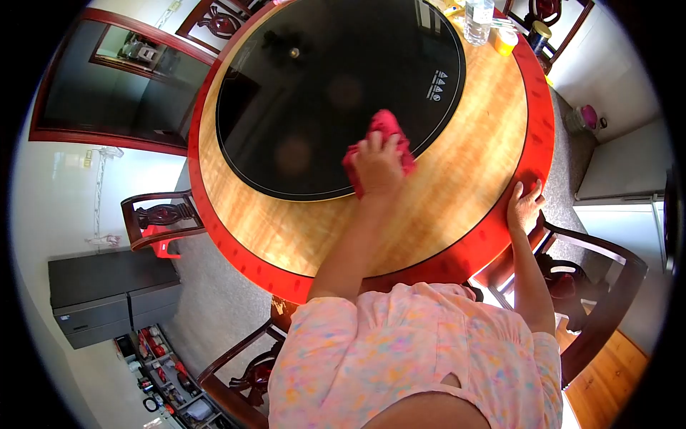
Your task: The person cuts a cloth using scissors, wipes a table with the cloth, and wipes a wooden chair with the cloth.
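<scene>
My left hand (379,168) presses down on a crumpled red cloth (386,126), its fingers bent over the fabric. The cloth lies at the near edge of the round black glass turntable (321,93), partly hidden by the hand. Around the glass runs the light wood-grain top of the round table (464,179), bordered by a red rim (246,266). My right hand (526,206) rests on the rim at the right with its fingers apart, holding nothing.
A clear bottle (477,23), an orange-and-white container (506,41) and a dark jar (539,33) stand at the upper right. Wooden chairs (163,214) surround the table. At lower left are a dark cabinet (89,286) and an organizer with several small items (168,372).
</scene>
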A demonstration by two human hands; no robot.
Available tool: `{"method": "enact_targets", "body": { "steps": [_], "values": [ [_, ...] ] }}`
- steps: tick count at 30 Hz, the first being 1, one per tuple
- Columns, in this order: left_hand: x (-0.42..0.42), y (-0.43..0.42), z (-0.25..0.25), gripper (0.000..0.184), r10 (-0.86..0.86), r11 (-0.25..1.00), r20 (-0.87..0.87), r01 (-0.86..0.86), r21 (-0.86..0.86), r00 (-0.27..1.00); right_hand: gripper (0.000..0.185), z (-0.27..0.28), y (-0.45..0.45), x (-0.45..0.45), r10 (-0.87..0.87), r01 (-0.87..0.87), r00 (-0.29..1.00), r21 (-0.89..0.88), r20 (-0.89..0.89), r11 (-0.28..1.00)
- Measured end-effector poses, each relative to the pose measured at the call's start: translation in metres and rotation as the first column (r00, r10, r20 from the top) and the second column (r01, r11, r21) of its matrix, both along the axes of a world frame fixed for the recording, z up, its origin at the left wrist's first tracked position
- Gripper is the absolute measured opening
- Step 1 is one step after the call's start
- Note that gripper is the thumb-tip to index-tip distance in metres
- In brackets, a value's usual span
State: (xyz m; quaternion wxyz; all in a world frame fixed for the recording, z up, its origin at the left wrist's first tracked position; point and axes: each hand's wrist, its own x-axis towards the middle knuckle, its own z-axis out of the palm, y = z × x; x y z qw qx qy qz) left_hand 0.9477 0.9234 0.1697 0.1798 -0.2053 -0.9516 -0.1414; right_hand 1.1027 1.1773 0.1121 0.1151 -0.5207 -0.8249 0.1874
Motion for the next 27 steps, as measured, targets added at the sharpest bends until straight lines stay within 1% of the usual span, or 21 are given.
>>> {"method": "enact_targets", "body": {
  "steps": [1, 3, 5, 6, 7, 8, 10, 11, 13, 14, 16, 18, 19, 20, 21, 23, 24, 26, 27],
  "values": [
    [-0.002, -0.02, -0.001, 0.03, 0.058, 0.998, -0.038, -0.059, -0.012, 0.998, 0.06, 0.001, 0.0, 0.0, -0.002, 0.002, 1.0, -0.002, 0.005, 1.0],
    [-0.008, -0.062, -0.004, 0.029, 0.194, 0.978, -0.044, -0.197, -0.075, 0.98, 0.06, 0.0, 0.0, 0.0, -0.003, 0.003, 1.0, -0.003, 0.012, 1.0],
    [-0.018, -0.102, -0.002, 0.027, 0.367, 0.917, -0.023, -0.366, -0.161, 0.93, 0.06, -0.004, 0.001, 0.0, -0.003, 0.003, 1.0, 0.017, 0.005, 1.0],
    [-0.024, -0.123, -0.006, 0.027, 0.428, 0.889, -0.042, -0.429, -0.16, 0.903, 0.06, -0.004, 0.001, 0.0, -0.001, 0.001, 1.0, 0.016, 0.006, 1.0],
    [-0.03, -0.137, -0.007, 0.028, 0.486, 0.858, -0.062, -0.489, -0.158, 0.872, 0.06, -0.004, 0.001, 0.0, 0.001, -0.001, 1.0, 0.025, 0.008, 1.0],
    [-0.036, -0.146, -0.009, 0.028, 0.486, 0.857, -0.063, -0.489, -0.161, 0.872, 0.059, -0.003, 0.0, 0.0, 0.002, -0.002, 1.0, 0.032, 0.011, 0.999],
    [-0.046, -0.15, -0.004, 0.029, 0.666, 0.722, -0.059, -0.663, -0.198, 0.743, 0.059, 0.002, -0.002, 0.0, -0.003, 0.002, 1.0, 0.019, 0.023, 1.0],
    [-0.049, -0.146, -0.004, 0.029, 0.666, 0.722, -0.061, -0.663, -0.198, 0.743, 0.059, 0.003, -0.003, -0.001, -0.006, 0.006, 0.999, 0.011, 0.032, 1.0],
    [-0.05, -0.114, 0.003, 0.028, 0.733, 0.671, 0.034, -0.714, -0.2, 0.68, 0.059, 0.0, -0.002, -0.002, -0.01, 0.01, 1.0, 0.022, 0.028, 1.0],
    [-0.05, -0.099, -0.003, 0.027, 0.658, 0.745, 0.034, -0.644, -0.177, 0.752, 0.059, -0.001, -0.001, -0.001, -0.013, 0.012, 1.0, 0.033, 0.029, 0.999],
    [-0.04, -0.046, 0.0, 0.025, 0.547, 0.82, 0.006, -0.534, -0.206, 0.837, 0.059, 0.001, -0.002, -0.002, -0.013, 0.012, 0.999, 0.032, 0.037, 0.999],
    [-0.03, 0.002, -0.001, 0.024, 0.397, 0.903, -0.038, -0.398, -0.16, 0.917, 0.059, 0.004, -0.003, -0.002, -0.011, 0.009, 0.999, 0.031, 0.047, 0.999],
    [-0.026, 0.023, -0.004, 0.024, 0.322, 0.94, -0.022, -0.322, -0.114, 0.946, 0.059, 0.006, -0.003, -0.002, -0.01, 0.009, 0.999, 0.025, 0.05, 1.0],
    [-0.022, 0.042, -0.006, 0.024, 0.264, 0.958, -0.012, -0.264, -0.113, 0.964, 0.059, 0.007, -0.004, -0.002, -0.011, 0.01, 0.999, 0.018, 0.051, 1.0],
    [-0.017, 0.055, -0.006, 0.027, 0.175, 0.982, 0.009, -0.174, -0.076, 0.985, 0.059, 0.005, -0.004, -0.002, -0.009, 0.008, 0.999, 0.018, 0.051, 1.0],
    [-0.012, 0.065, -0.008, 0.028, -0.022, 0.999, 0.009, 0.022, 0.035, 1.0, 0.06, 0.002, -0.002, -0.001, -0.002, 0.001, 0.999, 0.025, 0.04, 1.0],
    [-0.013, 0.061, -0.008, 0.028, -0.021, 0.999, 0.008, 0.021, 0.036, 1.0, 0.06, 0.002, -0.001, -0.001, -0.001, 0.0, 0.999, 0.026, 0.04, 1.0],
    [-0.017, 0.044, -0.008, 0.03, -0.248, 0.961, 0.004, 0.246, 0.127, 0.969, 0.06, 0.001, -0.001, 0.0, 0.005, -0.005, 1.0, 0.018, 0.02, 1.0],
    [-0.019, 0.033, -0.007, 0.03, -0.248, 0.961, 0.003, 0.246, 0.127, 0.969, 0.06, 0.001, -0.001, 0.0, 0.005, -0.006, 1.0, 0.018, 0.019, 1.0]
  ]
}}
